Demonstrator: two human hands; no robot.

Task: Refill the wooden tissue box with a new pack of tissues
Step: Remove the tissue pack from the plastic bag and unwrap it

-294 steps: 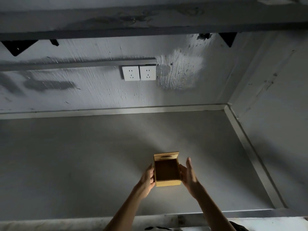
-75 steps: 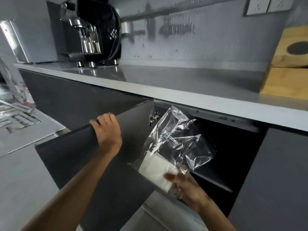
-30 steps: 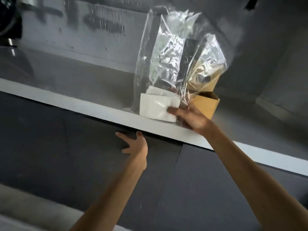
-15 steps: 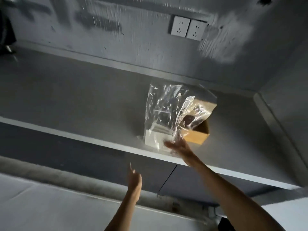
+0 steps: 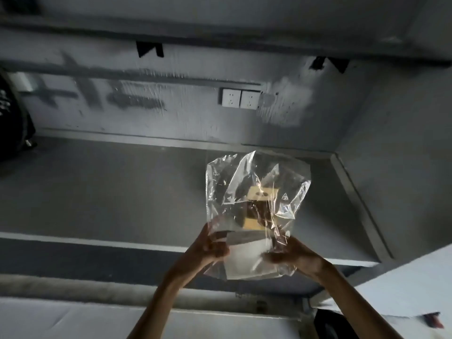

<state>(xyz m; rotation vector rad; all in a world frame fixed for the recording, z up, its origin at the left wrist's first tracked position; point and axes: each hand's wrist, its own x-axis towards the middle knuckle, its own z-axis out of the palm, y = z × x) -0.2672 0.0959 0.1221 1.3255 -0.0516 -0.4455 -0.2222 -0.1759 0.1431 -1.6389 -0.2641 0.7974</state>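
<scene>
Head view is showing both hands raised over the front edge of the grey surface (image 5: 102, 196), gripping a clear plastic bag (image 5: 254, 192) that is holding a white pack of tissues (image 5: 247, 260) in its bottom. Left hand (image 5: 210, 248) is pinching the bag's lower left side and right hand (image 5: 291, 253) is pinching its lower right side, fingers of both clenched on the plastic with the pack sitting between them. Wooden tissue box (image 5: 260, 206) is standing on the surface just beyond the hands, seen blurred through the bag's crumpled upper part.
</scene>
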